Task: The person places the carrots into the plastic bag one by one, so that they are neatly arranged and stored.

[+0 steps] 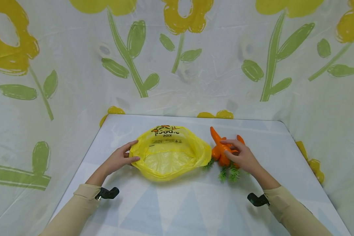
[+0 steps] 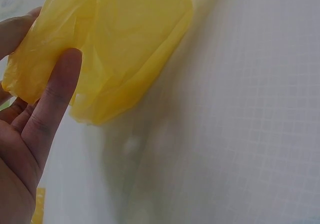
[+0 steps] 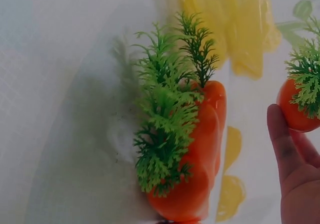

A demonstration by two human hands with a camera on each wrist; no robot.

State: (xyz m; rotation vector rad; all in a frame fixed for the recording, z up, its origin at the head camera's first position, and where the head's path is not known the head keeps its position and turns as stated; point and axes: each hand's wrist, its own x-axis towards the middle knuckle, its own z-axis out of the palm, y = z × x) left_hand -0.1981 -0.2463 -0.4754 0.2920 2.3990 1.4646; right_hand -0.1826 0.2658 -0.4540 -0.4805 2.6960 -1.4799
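A yellow plastic bag (image 1: 168, 164) lies on the table with its wide mouth facing up and toward me. My left hand (image 1: 121, 158) grips its left edge, thumb on the near side; the left wrist view shows the thin film of the bag (image 2: 115, 59) bunched between thumb and fingers. To the bag's right is a heap of orange carrots (image 3: 200, 149) with leafy green tops. Over this heap, my right hand (image 1: 242, 157) pinches one carrot (image 3: 291, 104) between thumb and fingers, its leafy top showing at the edge of the right wrist view.
The white table (image 1: 206, 203) carries a pale blue triangle pattern. Behind it and at both sides hangs a light curtain (image 1: 212, 88) printed with yellow flowers and green stems. Small black wrist cameras sit at both sleeves, low over the tabletop.
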